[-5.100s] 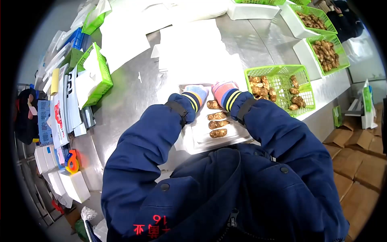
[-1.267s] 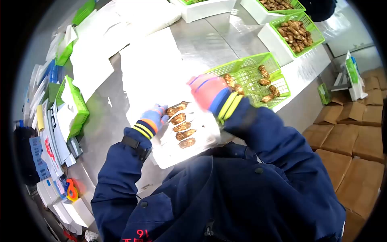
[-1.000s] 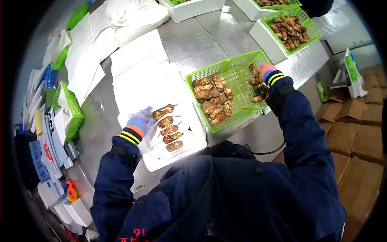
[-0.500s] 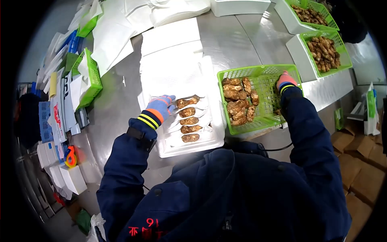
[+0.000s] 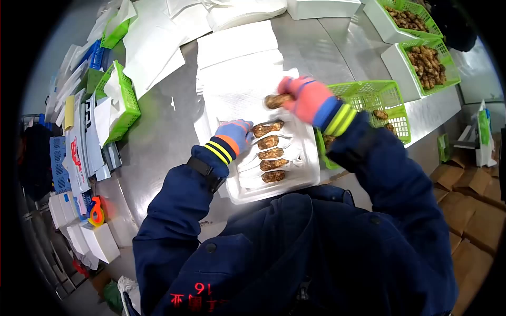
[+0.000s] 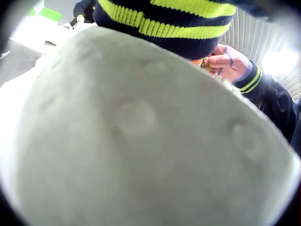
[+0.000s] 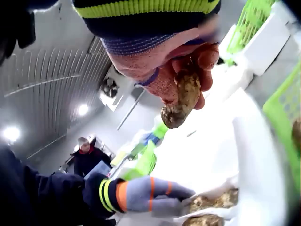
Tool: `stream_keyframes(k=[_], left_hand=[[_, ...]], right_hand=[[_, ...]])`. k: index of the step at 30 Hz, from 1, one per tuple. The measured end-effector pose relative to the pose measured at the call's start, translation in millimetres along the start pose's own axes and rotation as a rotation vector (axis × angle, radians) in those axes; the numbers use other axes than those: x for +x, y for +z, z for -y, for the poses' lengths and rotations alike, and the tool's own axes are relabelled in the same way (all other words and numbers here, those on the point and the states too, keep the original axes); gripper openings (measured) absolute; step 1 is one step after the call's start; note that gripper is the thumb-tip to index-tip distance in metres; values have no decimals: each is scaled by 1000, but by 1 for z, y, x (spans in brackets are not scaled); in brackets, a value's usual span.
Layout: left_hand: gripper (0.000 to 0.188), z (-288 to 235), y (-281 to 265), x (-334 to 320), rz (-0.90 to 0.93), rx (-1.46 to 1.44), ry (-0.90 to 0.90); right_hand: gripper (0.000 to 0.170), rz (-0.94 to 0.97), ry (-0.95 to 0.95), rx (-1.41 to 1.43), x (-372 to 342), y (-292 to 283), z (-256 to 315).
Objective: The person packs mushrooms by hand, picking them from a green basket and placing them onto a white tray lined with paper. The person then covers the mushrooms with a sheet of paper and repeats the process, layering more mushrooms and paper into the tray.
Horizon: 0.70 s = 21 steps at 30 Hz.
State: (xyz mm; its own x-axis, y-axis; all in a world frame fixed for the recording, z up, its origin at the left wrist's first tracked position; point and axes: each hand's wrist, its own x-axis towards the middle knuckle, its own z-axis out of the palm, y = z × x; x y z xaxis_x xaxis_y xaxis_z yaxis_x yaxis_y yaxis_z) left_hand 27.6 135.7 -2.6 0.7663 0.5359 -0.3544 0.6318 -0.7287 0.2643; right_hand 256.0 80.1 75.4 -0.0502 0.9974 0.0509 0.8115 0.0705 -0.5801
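Observation:
My right hand (image 5: 305, 100) grips a knobbly brown tuber-like piece (image 5: 278, 101) over the far part of a white foam tray (image 5: 314, 171). In the right wrist view, the gloved fingers (image 7: 205, 59) curl round the piece (image 7: 181, 101), whose lower end sticks out. Several similar brown pieces (image 5: 271, 152) lie in a row in the tray, with folds of white paper between them. My left hand (image 5: 235, 135) rests at the row's left side, fingertips at the end of the farthest piece (image 5: 268, 128). White material fills most of the left wrist view and hides that hand.
A green basket (image 5: 398, 105) with more pieces stands right of the tray, partly behind my right arm. Beyond it are further filled baskets (image 5: 427, 66). White sheets (image 5: 240, 45) lie behind the tray on the metal table (image 5: 163, 118). Cardboard boxes (image 5: 474, 216) are at the right.
Over the last half second my right hand has come from the green basket to above the tray, now with a brown piece. My left hand has stayed beside the row, which is longer than five seconds ago.

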Motion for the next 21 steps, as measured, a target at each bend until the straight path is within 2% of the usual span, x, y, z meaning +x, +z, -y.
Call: stream_keyframes(k=[2, 3, 4, 5, 6, 8, 9, 11, 14, 17, 19, 21], left_hand=[[29, 0, -2, 0, 6, -43, -1], [26, 1, 0, -2, -49, -63, 12], [25, 1, 0, -2, -46, -61, 28], [23, 2, 0, -2, -42, -61, 44], [21, 7, 10, 1, -109, -87, 71], [20, 5, 10, 1, -64, -50, 43], [20, 4, 7, 2, -28, -14, 39], [19, 2, 2, -2, -40, 8, 42], [16, 5, -15, -4, -71, 13, 68], [13, 10, -35, 11, -202, 114, 70], [15, 13, -37, 30, -284, 148, 21], [16, 19, -31, 50, -166, 164, 16]], right_hand=[[21, 103, -5, -10, 19, 48, 8], [18, 138, -15, -25, 29, 67, 5], [14, 195, 111, -62, 38, 82, 4], [13, 183, 49, 12, 41, 94, -8], [15, 254, 82, 11, 40, 102, -14], [18, 357, 148, -15, 38, 110, -24], [20, 322, 128, -38, 35, 107, -20], [19, 396, 39, -173, 40, 107, -23], [16, 189, -99, -619, 42, 88, -7], [19, 156, 5, -647, 47, 73, 5], [28, 165, 55, -666, 52, 87, -3], [26, 235, 125, -599, 50, 99, -7]])
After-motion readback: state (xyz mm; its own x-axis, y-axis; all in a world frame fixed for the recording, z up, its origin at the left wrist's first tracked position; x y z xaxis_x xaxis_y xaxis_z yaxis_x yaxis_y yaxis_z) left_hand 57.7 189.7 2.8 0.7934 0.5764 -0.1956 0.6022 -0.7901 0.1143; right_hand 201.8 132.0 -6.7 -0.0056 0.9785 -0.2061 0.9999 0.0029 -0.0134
